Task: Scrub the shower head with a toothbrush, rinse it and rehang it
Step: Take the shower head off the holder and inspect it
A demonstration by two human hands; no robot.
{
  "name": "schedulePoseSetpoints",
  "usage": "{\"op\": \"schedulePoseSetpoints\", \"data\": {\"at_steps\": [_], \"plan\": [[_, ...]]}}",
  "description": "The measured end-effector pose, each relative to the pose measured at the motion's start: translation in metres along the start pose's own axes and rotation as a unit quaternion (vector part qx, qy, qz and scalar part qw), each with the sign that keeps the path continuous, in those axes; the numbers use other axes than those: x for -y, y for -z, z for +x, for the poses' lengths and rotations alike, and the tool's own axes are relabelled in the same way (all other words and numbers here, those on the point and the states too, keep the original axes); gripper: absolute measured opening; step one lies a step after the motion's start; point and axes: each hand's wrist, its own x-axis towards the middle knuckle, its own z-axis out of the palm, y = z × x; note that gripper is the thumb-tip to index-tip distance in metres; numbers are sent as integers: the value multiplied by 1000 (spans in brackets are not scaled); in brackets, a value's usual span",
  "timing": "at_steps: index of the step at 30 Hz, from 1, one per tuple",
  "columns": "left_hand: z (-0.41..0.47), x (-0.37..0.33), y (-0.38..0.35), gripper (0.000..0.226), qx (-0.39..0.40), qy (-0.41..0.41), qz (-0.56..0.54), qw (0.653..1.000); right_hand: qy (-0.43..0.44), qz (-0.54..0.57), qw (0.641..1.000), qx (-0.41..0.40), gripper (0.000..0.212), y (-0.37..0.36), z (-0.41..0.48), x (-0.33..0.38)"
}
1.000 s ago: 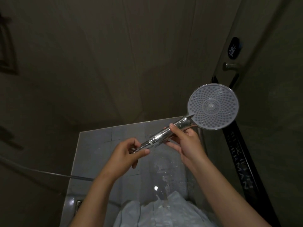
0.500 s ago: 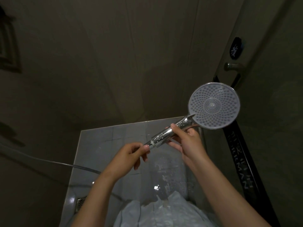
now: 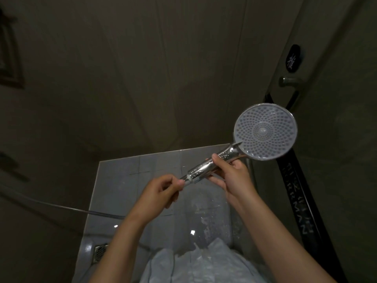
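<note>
Gripping the chrome handle about its middle, the right hand (image 3: 234, 176) is seen with thumb laid along the top and fingers curled beneath, so that the shower head (image 3: 265, 131) is held up at the right of the view, tilted upward to the right, its round nozzled face turned toward the camera. Water droplets are visible on the handle. The lower end of the handle, where the hose (image 3: 61, 207) joins, is pinched between the thumb and fingers of the left hand (image 3: 161, 190). From there the hose is hidden behind the left forearm and is seen again trailing away to the left. Below both hands a pale tiled floor (image 3: 126, 170) is shown, wet and glinting, with a metal drain grate (image 3: 100, 251) at its lower left. A dark door handle (image 3: 289, 81) is mounted on the wall beyond the shower head.
</note>
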Motion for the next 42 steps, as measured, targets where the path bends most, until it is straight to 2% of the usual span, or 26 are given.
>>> {"op": "schedulePoseSetpoints", "data": {"at_steps": [7,9,11,15,18,22,29,31,33,36,42], "plan": [[1,-4,-3,38,31,39,16,999,-4,8,1000,2,26,2,0,2],[2,-3,-3,34,26,40,-1,999,-7,3,1000,1,26,2,1,1],[3,-1,-2,19,18,18,-5,1000,-3,0,1000,4,25,1,1,-1],[2,0,-5,28,-18,-36,13,999,-1,2,1000,0,27,0,1,0],[3,-3,-7,27,-17,-46,0,999,1,1,1000,-4,25,1,2,1],[4,-3,-7,23,3,-32,16,999,2,4,1000,-6,21,4,3,2],[4,-3,-9,36,34,20,6,999,11,3,1000,-2,8,6,6,0],[4,-2,-9,30,34,33,-11,999,14,-3,1000,-2,7,5,8,-2],[5,-1,-7,16,18,29,-17,999,15,0,1000,1,6,5,8,-4],[7,3,-1,29,-17,-13,21,1000,13,5,1000,3,12,5,7,-4],[6,-1,-3,20,-14,-20,6,1000,10,7,1000,-2,21,7,7,-2]]}}
